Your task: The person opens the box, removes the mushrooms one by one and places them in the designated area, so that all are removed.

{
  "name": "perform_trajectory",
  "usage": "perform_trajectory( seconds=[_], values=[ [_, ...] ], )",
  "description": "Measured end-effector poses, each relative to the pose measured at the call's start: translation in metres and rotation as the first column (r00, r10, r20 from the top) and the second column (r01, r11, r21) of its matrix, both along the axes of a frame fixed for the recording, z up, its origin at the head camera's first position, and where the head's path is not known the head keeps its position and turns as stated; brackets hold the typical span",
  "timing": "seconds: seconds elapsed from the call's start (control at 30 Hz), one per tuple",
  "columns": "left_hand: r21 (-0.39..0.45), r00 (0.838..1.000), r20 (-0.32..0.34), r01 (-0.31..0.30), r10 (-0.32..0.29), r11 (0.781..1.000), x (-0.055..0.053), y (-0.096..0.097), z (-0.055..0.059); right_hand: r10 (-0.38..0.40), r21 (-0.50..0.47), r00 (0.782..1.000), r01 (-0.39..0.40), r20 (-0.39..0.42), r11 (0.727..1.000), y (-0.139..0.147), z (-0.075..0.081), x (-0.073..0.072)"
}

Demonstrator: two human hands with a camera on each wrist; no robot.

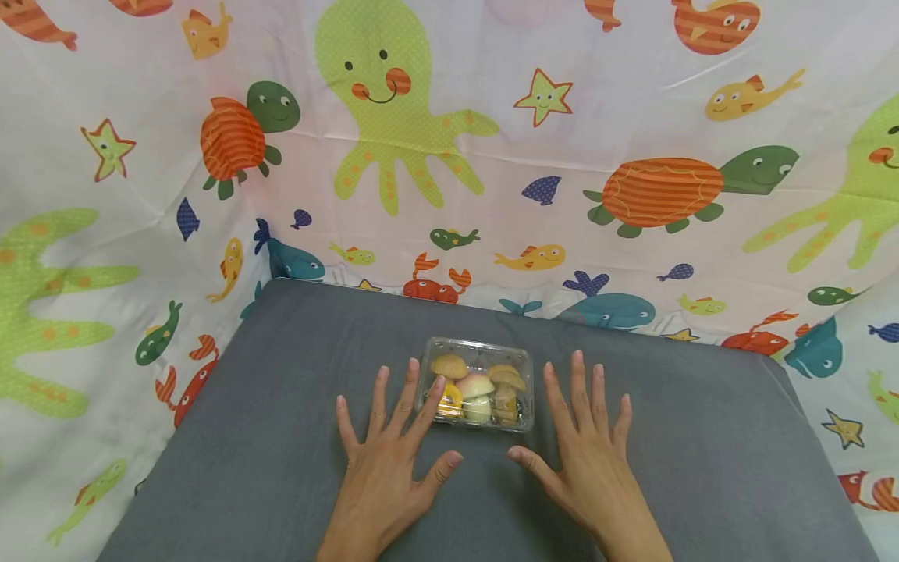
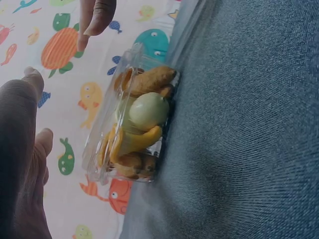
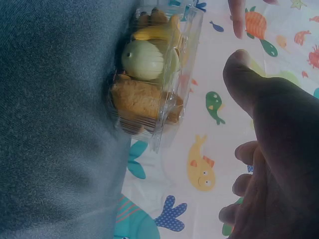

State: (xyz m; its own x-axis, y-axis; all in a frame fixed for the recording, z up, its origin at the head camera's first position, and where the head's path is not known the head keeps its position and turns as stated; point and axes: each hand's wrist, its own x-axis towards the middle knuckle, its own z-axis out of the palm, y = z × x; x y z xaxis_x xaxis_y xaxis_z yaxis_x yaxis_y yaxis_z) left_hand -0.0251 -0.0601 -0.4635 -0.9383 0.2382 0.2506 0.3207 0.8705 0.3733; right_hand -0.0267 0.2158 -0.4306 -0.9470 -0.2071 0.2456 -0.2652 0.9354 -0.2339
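A clear plastic clamshell box (image 1: pixel 531 394) sits on the grey surface with its lid down. Through its walls show small food-shaped pieces: a yellow curved one (image 2: pixel 134 143), a pale green round one (image 2: pixel 149 110), a brown rough one (image 2: pixel 153 80) and a pinkish cream one (image 1: pixel 475 384). My left hand (image 1: pixel 386 472) is palm down with fingers spread, its index fingertip overlapping the box's left side in the head view. To the right of the box, my right hand (image 1: pixel 590 460) spreads its fingers too. Both wrist views show the hands higher than the box, holding nothing.
Grey cloth (image 1: pixel 281 421) covers the table, whose far edge runs behind the box. A white curtain (image 1: pixel 492 172) printed with sea animals hangs behind the table and along both sides.
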Motion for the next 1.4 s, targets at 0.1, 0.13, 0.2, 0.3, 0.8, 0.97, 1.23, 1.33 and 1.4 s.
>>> perform_trajectory(
  seconds=[0.1, 0.13, 0.2, 0.3, 0.8, 0.97, 1.23, 1.33, 1.4],
  values=[
    [0.004, 1.0, 0.008, 0.005, -0.005, 1.0, 0.001, 0.001, 0.0, 0.005, -0.004, 1.0, -0.005, 0.002, 1.0, 0.001, 0.001, 0.0],
    [0.011, 1.0, 0.009, 0.008, -0.008, 1.0, 0.001, 0.001, -0.001, 0.008, -0.004, 1.0, -0.008, 0.003, 1.0, 0.001, 0.001, 0.001],
    [0.041, 1.0, 0.015, 0.014, -0.015, 0.999, 0.001, 0.001, -0.001, 0.012, -0.014, 1.0, -0.012, 0.009, 1.0, 0.001, 0.003, 0.0],
    [0.128, 1.0, 0.016, 0.021, -0.023, 0.992, 0.0, 0.0, -0.001, 0.018, -0.03, 1.0, -0.019, -0.014, 0.999, 0.001, 0.004, 0.0],
    [0.523, 0.986, 0.117, -0.165, 0.121, 0.836, -0.014, -0.009, -0.011, 0.056, -0.02, 0.994, -0.058, -0.092, 0.998, -0.001, -0.013, -0.005],
    [0.603, 0.958, 0.276, -0.238, 0.08, 0.762, -0.021, -0.008, -0.02, 0.078, -0.021, 0.99, -0.081, -0.12, 0.996, -0.001, -0.018, -0.009],
    [0.649, 0.937, 0.35, -0.258, 0.021, 0.716, -0.029, -0.008, -0.032, 0.098, -0.046, 0.985, -0.106, -0.144, 0.993, 0.0, -0.023, -0.012],
    [0.672, 0.932, 0.363, -0.262, 0.0, 0.693, -0.03, -0.008, -0.032, 0.101, -0.059, 0.984, -0.11, -0.144, 0.992, 0.0, -0.023, -0.014],
    [0.685, 0.928, 0.373, -0.268, -0.011, 0.677, -0.031, -0.008, -0.033, 0.104, -0.063, 0.985, -0.114, -0.139, 0.992, 0.0, -0.023, -0.015]
  ],
)
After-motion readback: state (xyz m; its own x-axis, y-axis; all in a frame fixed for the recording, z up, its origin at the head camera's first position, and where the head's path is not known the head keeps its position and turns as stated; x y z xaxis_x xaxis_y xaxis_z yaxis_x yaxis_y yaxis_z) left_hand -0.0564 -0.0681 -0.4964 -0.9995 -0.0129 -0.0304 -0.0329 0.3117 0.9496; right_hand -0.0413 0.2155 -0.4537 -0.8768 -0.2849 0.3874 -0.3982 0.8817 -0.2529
